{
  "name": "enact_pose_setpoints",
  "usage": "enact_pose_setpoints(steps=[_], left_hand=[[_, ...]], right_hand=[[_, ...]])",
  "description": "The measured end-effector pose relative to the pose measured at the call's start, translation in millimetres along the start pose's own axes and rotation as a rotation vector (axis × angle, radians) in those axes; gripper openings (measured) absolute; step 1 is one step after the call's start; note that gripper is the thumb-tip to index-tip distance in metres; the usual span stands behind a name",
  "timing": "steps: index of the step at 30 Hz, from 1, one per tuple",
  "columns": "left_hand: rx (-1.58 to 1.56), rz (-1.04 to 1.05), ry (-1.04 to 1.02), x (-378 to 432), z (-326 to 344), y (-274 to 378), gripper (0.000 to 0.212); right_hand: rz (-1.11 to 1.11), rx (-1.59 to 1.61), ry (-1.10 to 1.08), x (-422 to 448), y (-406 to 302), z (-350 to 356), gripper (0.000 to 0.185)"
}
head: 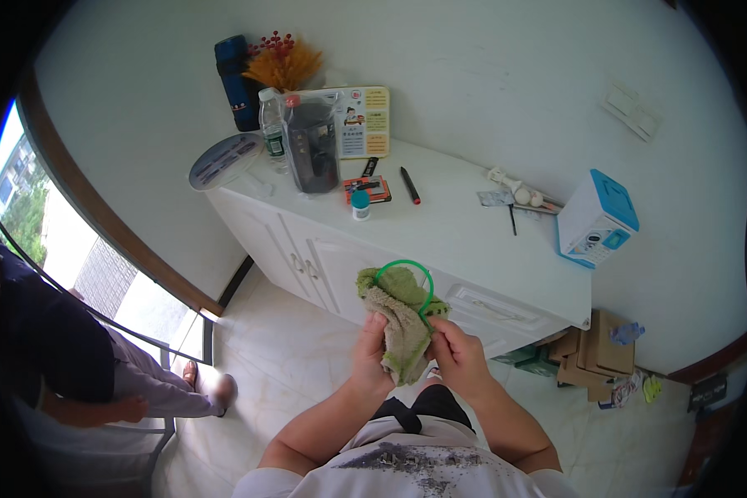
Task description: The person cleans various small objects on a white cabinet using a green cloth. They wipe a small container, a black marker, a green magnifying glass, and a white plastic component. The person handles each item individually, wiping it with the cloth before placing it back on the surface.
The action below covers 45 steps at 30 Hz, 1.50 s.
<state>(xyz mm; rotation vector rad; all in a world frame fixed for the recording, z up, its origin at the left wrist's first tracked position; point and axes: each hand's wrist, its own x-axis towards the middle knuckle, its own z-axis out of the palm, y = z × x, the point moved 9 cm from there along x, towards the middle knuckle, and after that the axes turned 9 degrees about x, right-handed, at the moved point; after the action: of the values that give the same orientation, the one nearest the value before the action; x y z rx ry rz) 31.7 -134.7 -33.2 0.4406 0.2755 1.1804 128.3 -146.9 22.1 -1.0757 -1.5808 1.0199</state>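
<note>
A fuzzy green and beige cloth is bunched up in front of my body. My left hand grips it from the left side, thumb on top. On the right, the fingertips of my right hand pinch the lower end of a thin green loop, close against the cloth's edge. The loop curves over the top of the cloth, and part of it is hidden by the folds. Both hands are held in the air before a white cabinet.
On the cabinet stand a bagged dark container, a water bottle, a teal-capped jar, a marker and a blue-white box-shaped device. A person is at the left by the doorway. Cardboard boxes sit right of the cabinet.
</note>
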Motion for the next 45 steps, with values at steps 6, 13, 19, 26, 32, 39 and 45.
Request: enact_pose_setpoints(steps=[6, 13, 19, 26, 32, 39, 45], left_hand=[[-0.070, -0.019, 0.147, -4, -1, 0, 0.050], [0.001, 0.111, 0.269, 5, -18, 16, 0.047], [0.026, 0.177, 0.328, 12, -46, 35, 0.039], [0.282, 0.087, 0.225, 9, -29, 32, 0.031], [0.647, 0.117, 0.152, 10, -10, 24, 0.024], [0.842, 0.147, 0.105, 9, -1, 17, 0.022], [0.654, 0.203, 0.184, 8, -4, 31, 0.027]], right_hand=[[-0.009, 0.091, 0.022, -3, 5, 5, 0.024], [-0.032, 0.033, 0.016, -11, 9, 1, 0.025], [0.004, 0.043, 0.038, -15, 15, -26, 0.022], [-0.308, -0.709, -0.124, -11, -14, -40, 0.030], [-0.460, -0.899, -0.098, -12, -34, -54, 0.027], [-0.434, -0.769, -0.092, -18, -34, -52, 0.023], [-0.470, -0.829, 0.036, -18, -42, -62, 0.019]])
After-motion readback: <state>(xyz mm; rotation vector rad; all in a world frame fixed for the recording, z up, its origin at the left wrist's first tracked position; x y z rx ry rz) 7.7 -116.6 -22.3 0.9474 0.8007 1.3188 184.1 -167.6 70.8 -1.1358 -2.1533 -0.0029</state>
